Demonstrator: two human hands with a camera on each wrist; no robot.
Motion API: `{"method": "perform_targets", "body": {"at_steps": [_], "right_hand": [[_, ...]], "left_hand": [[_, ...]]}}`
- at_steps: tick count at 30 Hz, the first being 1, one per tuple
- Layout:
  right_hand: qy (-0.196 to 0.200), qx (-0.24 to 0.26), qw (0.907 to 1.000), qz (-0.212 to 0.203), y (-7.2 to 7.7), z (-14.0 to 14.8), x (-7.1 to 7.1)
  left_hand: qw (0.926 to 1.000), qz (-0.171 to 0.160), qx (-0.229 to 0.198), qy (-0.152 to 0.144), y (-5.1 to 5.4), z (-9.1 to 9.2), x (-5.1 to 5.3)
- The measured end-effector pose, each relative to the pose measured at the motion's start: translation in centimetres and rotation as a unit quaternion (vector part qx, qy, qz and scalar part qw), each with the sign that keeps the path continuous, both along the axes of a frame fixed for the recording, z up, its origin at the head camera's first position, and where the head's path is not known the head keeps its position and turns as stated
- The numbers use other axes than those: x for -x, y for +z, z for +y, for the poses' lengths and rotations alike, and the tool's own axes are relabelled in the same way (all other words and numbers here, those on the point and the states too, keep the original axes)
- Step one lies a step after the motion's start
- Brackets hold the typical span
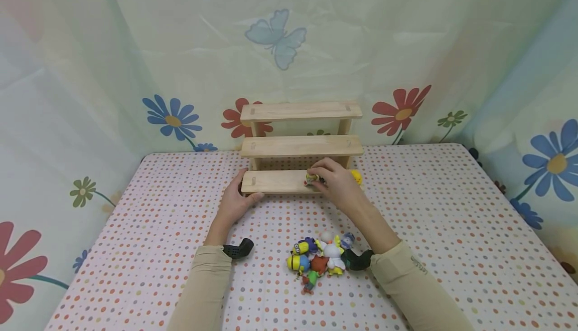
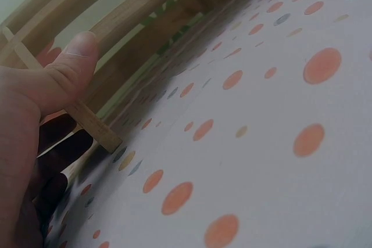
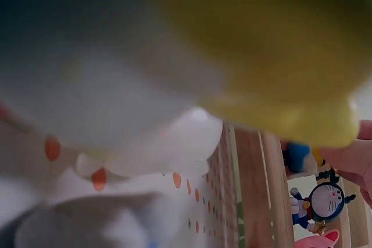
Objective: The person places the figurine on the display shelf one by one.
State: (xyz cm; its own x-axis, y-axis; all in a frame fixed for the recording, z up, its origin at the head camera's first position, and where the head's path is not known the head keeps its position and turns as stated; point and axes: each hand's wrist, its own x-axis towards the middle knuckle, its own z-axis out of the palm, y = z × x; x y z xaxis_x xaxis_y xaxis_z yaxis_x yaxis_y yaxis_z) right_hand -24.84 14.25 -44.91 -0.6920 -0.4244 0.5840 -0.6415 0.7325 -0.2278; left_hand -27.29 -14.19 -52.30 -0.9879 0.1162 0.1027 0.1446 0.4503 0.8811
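While the left hand (image 1: 234,202) clasps the lowest shelf (image 1: 282,182), the right hand (image 1: 340,186), angled inward, pinches a figurine (image 1: 310,178).

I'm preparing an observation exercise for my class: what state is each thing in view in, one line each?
Left hand: gripping the lowest step's left end.
Right hand: pinching the small figurine.
Wooden stand: upright.
Small figurine: held at the lowest step; contact unclear.
Yellow toy: partly hidden.
Toy group: clustered together.
Dotted tablecloth: spread out.
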Motion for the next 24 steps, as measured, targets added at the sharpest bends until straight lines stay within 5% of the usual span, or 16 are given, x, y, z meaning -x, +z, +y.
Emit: {"method": "perform_targets", "body": {"at_steps": [24], "right_hand": [[-0.008,-0.004,1.0000,-0.001,0.63,0.18,-0.20]], "left_hand": [[1.0000,0.000,-0.005,-0.006,0.11,-0.07,-0.16]]}}
